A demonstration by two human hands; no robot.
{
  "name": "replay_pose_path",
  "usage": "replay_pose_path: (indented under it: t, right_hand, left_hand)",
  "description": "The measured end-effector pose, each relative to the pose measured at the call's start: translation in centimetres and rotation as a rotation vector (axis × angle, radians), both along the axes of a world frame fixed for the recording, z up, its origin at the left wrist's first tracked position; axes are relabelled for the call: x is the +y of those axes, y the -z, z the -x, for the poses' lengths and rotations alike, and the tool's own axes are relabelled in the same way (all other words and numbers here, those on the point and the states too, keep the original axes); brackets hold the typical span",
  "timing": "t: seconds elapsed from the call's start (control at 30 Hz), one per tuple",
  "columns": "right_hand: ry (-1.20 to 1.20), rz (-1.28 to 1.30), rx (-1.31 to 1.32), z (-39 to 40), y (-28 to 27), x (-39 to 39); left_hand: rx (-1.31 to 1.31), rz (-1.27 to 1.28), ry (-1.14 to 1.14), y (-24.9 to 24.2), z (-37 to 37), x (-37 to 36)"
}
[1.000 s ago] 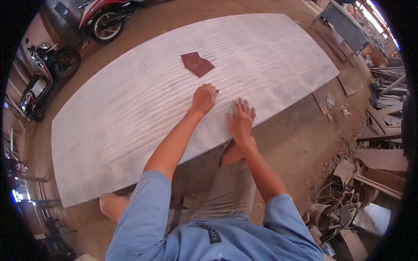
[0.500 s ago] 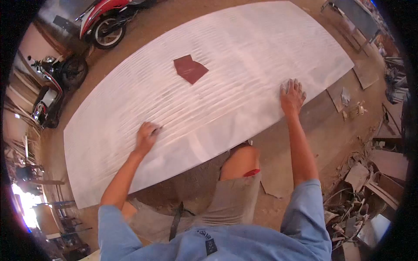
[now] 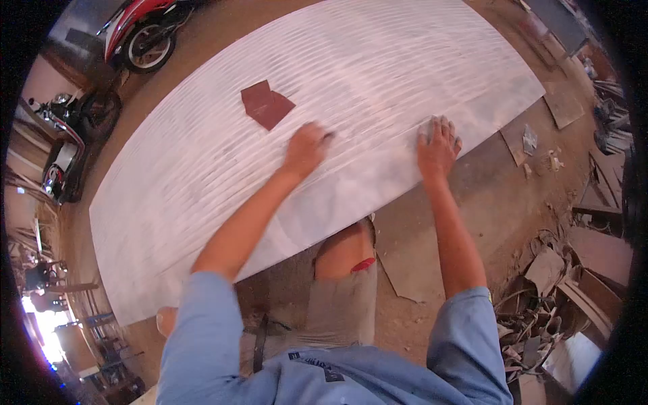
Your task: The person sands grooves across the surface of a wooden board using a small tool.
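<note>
A large whitish ribbed panel (image 3: 202,182) with long parallel grooves lies in front of me. My left hand (image 3: 308,148) is closed over its middle, around a small dark item at the fingertips that I cannot make out. To the right, near the panel's front edge, my right hand (image 3: 439,147) rests flat with its fingers stretched out, holding nothing. Up and to the left of my left hand, a folded dark red sheet (image 3: 267,106) lies on the grooves.
A red motorbike (image 3: 145,40) stands beyond the panel at the upper left, with another motorbike (image 3: 67,152) below it. Scrap pieces (image 3: 540,297) are heaped at the lower right. A flat board (image 3: 563,103) lies past the panel's right end.
My left hand has moved up and to the right along the grooves, still closed. My right hand stays flat on the panel. The whole view has shifted slightly.
</note>
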State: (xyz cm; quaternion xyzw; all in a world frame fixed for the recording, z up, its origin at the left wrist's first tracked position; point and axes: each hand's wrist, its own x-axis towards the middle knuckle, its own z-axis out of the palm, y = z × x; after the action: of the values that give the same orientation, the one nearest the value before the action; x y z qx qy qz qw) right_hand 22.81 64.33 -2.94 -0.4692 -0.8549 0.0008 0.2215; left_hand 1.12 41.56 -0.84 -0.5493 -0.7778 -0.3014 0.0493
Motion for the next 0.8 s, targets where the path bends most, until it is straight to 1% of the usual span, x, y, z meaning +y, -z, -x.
replay_pose_path:
  t: [0.03, 0.07, 0.1, 0.13, 0.17, 0.2, 0.27, 0.33, 0.37, 0.43, 0.47, 0.5, 0.53, 0.57, 0.6, 0.63, 0.7, 0.73, 0.8]
  right_hand:
    - [-0.011, 0.012, -0.001, 0.0, 0.1, -0.1]
    - [-0.017, 0.005, 0.007, 0.0, 0.0, -0.2]
    - [-0.022, -0.005, 0.012, 0.0, -0.1, -0.2]
    - [-0.022, 0.000, 0.014, 0.0, -0.1, -0.1]
    - [-0.032, 0.002, -0.003, -0.1, -0.1, 0.0]
    - [-0.040, 0.005, -0.022, -0.1, -0.3, 0.0]
    - [-0.042, 0.030, -0.027, -0.4, -0.6, -0.2]
    - [-0.036, 0.048, -0.028, -0.1, -1.1, -0.2]
    - [-0.044, 0.048, -0.018, -0.2, -1.1, -0.2]
    - [-0.033, 0.048, -0.009, -0.3, -1.0, -0.3]
    - [-0.041, 0.049, 0.003, -0.3, -1.0, -0.3]
    - [-0.052, 0.048, 0.014, -0.4, -1.1, -0.2]
    - [-0.045, 0.036, 0.014, -0.4, -1.0, 0.0]
    - [-0.045, 0.043, 0.021, -0.4, -0.9, 0.0]
    - [-0.051, 0.048, 0.029, -0.4, -0.9, 0.0]
    - [-0.057, 0.032, 0.036, -0.1, -1.1, 0.4]
    - [-0.054, 0.043, 0.062, -0.4, -1.0, -0.2]
    - [-0.059, 0.045, 0.065, -0.4, -0.8, -0.2]
    - [-0.059, 0.009, 0.049, -0.5, -0.3, 0.0]
  left_hand:
    - [0.045, 0.046, -0.006, 0.0, 1.1, -5.0]
    - [0.058, 0.029, -0.046, -1.1, 1.1, -9.6]
    - [0.074, 0.123, -0.080, -1.7, 1.8, -13.9]
    - [0.084, 0.163, -0.124, -2.6, 2.1, -17.3]
    - [0.054, 0.150, -0.136, -3.1, 2.2, -19.7]
    - [-0.002, 0.173, -0.155, -4.0, 1.9, -20.5]
    - [-0.016, 0.148, -0.124, -3.3, 1.9, -18.3]
    - [-0.007, 0.107, -0.064, -1.9, 1.7, -13.3]
    - [-0.001, 0.045, -0.025, -1.6, 0.9, -9.0]
    - [0.007, -0.109, 0.062, 0.7, 0.0, 1.0]
    - [-0.035, -0.081, 0.076, 0.7, -1.1, 6.4]
    - [0.031, -0.118, 0.050, 1.2, -2.2, 11.6]
    - [0.042, -0.179, 0.063, 2.2, -2.6, 16.2]
    - [0.007, -0.151, 0.040, 1.8, -3.5, 19.8]
    - [-0.020, -0.098, -0.006, 1.2, -4.4, 21.8]
    - [-0.012, -0.114, -0.010, 0.8, -4.0, 21.9]
    - [-0.009, -0.033, 0.021, 0.7, -3.7, 20.0]
    - [-0.001, 0.003, 0.039, 0.5, -3.1, 16.9]
    - [0.008, -0.048, 0.072, 0.6, -1.2, 7.9]
